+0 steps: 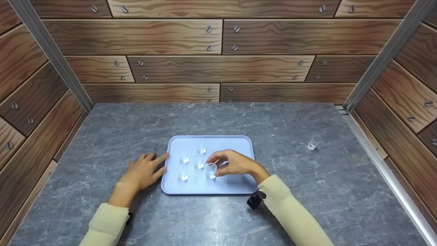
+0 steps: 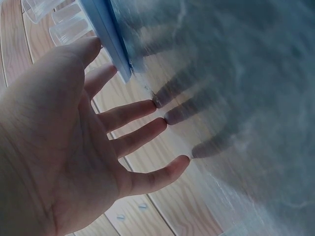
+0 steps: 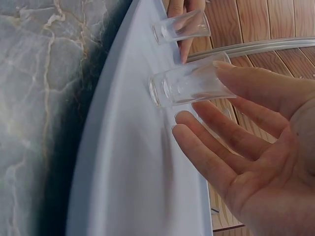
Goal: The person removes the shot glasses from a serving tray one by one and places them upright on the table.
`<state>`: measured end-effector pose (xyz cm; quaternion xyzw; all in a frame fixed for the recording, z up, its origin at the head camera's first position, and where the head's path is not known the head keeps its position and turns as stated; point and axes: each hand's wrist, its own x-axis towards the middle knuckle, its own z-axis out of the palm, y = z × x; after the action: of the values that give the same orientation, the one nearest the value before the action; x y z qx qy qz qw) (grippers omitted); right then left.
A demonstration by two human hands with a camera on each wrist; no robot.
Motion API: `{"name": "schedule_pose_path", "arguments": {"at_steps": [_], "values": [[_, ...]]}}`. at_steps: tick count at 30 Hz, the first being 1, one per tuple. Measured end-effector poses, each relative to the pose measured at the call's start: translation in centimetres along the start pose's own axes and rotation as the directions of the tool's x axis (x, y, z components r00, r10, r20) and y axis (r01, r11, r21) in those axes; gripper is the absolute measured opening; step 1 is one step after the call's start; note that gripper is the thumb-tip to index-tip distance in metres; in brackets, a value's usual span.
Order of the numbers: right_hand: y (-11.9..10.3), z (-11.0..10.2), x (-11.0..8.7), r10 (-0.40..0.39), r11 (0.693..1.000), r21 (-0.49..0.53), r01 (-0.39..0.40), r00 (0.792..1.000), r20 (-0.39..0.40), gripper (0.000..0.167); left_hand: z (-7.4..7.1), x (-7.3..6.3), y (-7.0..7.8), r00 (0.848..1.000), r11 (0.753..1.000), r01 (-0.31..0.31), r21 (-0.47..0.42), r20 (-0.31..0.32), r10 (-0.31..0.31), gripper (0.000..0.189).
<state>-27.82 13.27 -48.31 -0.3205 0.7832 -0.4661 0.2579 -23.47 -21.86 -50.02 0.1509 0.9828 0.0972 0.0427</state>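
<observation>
A light blue tray lies on the table with several small clear shot glasses standing on it. My right hand pinches one shot glass near its rim between thumb and fingers; in the right wrist view this glass has its base at the tray surface, and I cannot tell whether it touches. To its left stand other glasses, among them a front-left glass and a back glass. With fingers spread, my left hand touches the tray's left edge with thumb and index finger, its other fingertips on the table.
One more shot glass stands on the grey marbled table, right of the tray. Wood-patterned walls enclose the back and sides. A metal rail runs along the right edge.
</observation>
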Motion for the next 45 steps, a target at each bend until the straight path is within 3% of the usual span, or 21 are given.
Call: {"name": "schedule_pose_path", "arguments": {"at_steps": [28,36,45], "values": [[0.35,1.0,0.56,-0.011,0.999,-0.047,0.009,0.999,-0.041,0.041,0.02,0.04,0.06,1.0,1.0,0.005,-0.002,0.009,-0.005,0.054],[0.21,0.63,0.41,-0.016,1.0,-0.027,0.014,0.998,-0.054,0.039,-0.27,0.57,0.17,1.0,1.0,0.002,0.019,0.015,-0.002,0.054],[0.37,0.79,0.39,-0.022,1.0,-0.01,0.022,0.998,-0.056,0.038,-0.02,0.19,-0.09,1.0,1.0,0.008,0.001,0.007,-0.008,0.054]]}}
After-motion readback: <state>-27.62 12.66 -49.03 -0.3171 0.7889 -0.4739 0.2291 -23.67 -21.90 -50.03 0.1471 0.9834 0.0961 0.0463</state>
